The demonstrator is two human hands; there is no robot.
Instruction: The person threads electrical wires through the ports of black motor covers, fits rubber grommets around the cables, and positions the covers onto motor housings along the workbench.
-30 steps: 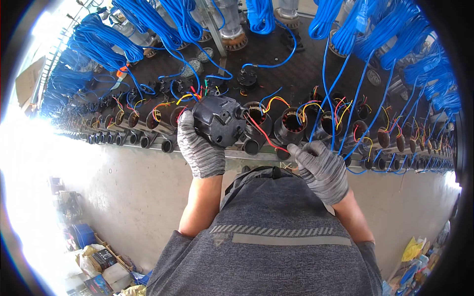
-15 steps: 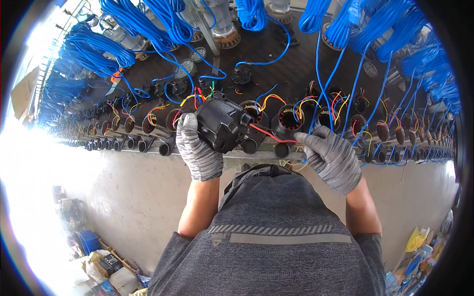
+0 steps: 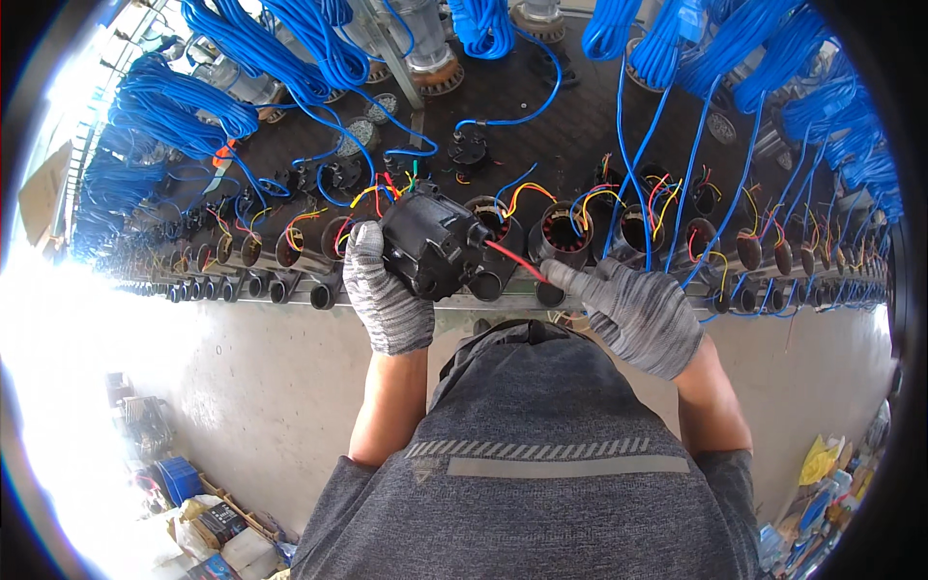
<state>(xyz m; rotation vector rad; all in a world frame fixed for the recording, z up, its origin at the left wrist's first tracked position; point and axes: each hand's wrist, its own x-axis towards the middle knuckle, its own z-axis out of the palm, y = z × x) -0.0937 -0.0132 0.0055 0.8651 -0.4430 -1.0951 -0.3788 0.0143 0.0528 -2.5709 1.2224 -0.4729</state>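
Most of the left fingers are hidden behind the black part [image 3: 432, 246], so how they are set cannot be told. The part is held up in the left hand [image 3: 390, 304], over the near edge of the dark bench [image 3: 590, 130]. The tip of the red wire [image 3: 510, 255] is covered by the right hand [image 3: 646, 317]. The wire is pinched there between the thumb and first finger, while the other fingers are curled in. Its other end is lost from sight inside a short spout on the part. The blue cable bundles [image 3: 184, 106] are cut off at the top, and the far left is washed out by bright light.

Thin coloured wires are seen poking out of the open mouths of the dark tubes [image 3: 561, 257], which are lined up in a row. The tubes' deep insides are too dark to be made out. Small grey bits are held in a round dish [image 3: 344, 148] on the bench. What is kept in the blue box [image 3: 180, 480] on the floor cannot be made out.
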